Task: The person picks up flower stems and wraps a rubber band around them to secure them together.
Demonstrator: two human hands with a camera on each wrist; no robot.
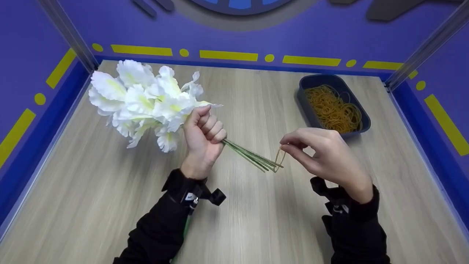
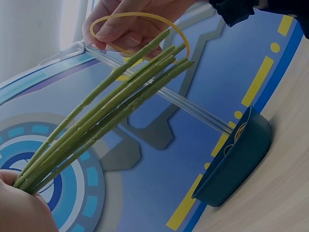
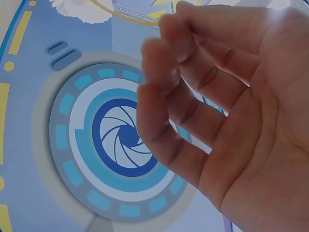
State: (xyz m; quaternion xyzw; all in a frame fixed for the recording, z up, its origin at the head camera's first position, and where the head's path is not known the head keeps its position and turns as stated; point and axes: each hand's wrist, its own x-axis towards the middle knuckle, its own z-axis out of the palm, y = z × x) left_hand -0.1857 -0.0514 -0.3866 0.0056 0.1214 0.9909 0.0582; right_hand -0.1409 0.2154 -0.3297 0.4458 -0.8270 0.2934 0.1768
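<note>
While left hand (image 1: 203, 137) hides stems (image 1: 253, 157), right hand (image 1: 322, 154) pinches band (image 1: 280, 157).

On the worktop (image 1: 256, 220) we see the tub (image 1: 306, 96) at the back right, with rubber bands (image 1: 333, 108) in it. Our left hand (image 1: 203, 137) holds the flower bunch (image 1: 146, 101) left of centre, stems (image 1: 253, 157) pointing right toward our right hand (image 1: 322, 154), whose rubber band (image 1: 280, 157) sits at the stem tips.

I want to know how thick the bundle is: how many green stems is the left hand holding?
About 6, as the left wrist view shows them, all in one bunch of stems held by the left hand, ends beside the rubber band. Some may be hidden behind others.
</note>
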